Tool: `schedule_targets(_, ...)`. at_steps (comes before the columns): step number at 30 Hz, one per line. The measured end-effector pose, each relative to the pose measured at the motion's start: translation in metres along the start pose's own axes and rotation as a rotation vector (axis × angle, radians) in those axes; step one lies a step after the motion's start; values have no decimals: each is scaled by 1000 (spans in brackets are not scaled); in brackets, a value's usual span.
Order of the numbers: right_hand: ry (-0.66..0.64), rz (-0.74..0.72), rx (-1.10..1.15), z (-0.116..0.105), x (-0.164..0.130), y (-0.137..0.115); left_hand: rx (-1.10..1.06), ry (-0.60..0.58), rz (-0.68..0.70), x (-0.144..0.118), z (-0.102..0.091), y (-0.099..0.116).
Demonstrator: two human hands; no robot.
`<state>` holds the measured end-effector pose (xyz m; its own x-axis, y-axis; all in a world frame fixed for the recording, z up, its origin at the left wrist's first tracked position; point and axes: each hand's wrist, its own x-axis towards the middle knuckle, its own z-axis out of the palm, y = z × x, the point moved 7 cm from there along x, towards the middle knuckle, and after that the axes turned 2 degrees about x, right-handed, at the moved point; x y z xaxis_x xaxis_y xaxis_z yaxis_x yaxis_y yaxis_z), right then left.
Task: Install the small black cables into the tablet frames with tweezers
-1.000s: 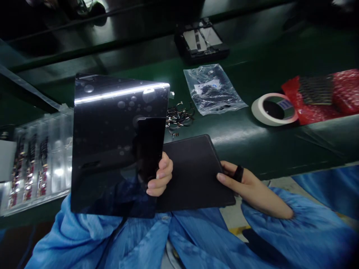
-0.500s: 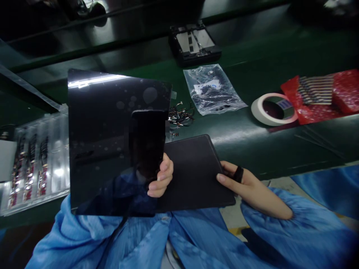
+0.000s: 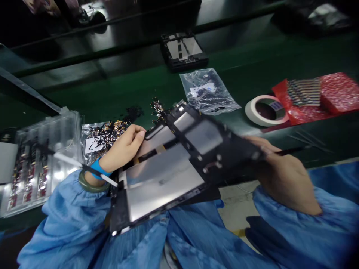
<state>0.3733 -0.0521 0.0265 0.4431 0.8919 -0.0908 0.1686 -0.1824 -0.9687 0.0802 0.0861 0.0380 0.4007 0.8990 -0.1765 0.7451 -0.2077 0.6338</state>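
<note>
A tablet [image 3: 165,183] with its back off lies tilted in front of my body, its silver battery plates and black circuit parts facing up. My left hand [image 3: 125,147] pinches its far left edge, thumb on top. At the tablet's right end, my right hand [image 3: 283,172] is closed round a dark corner; motion blurs this part. A thin dark strip [image 3: 293,150] sticks out beside that hand, its kind unclear. Under the tablet's near edge shows a black panel [image 3: 204,196]. A white-and-black strap end [image 3: 84,168] crosses my left wrist, by a blue band and a bangle.
Small cable parts [image 3: 108,132] are heaped on a bag beyond my left hand. A clear compartment box [image 3: 60,123] stands left. Farther back are a plastic bag [image 3: 209,91] and another opened tablet [image 3: 183,52]. A tape roll [image 3: 249,112] and red bubble wrap [image 3: 340,93] lie right.
The glossy screen side that faced me has turned away; the tablet's opened inside now faces up. My left hand has moved to its far left edge, and my right hand has shifted right.
</note>
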Motion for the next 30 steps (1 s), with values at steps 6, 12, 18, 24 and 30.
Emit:
schedule_targets(6,46,-9,354,23,9,-21,400,-110,423,-13,42,29)
schedule_targets(12,-291,-22,313,88,12,-26,570,310,608,-36,41,46)
schedule_targets(18,-405,-162,91,123,19,-20,472,269,684,-51,41,49)
schedule_targets(24,-471,-393,-167,133,14,-24,370,207,667,-57,44,42)
schedule_targets(30,-449,-463,-134,133,11,-27,308,202,657,-55,44,41)
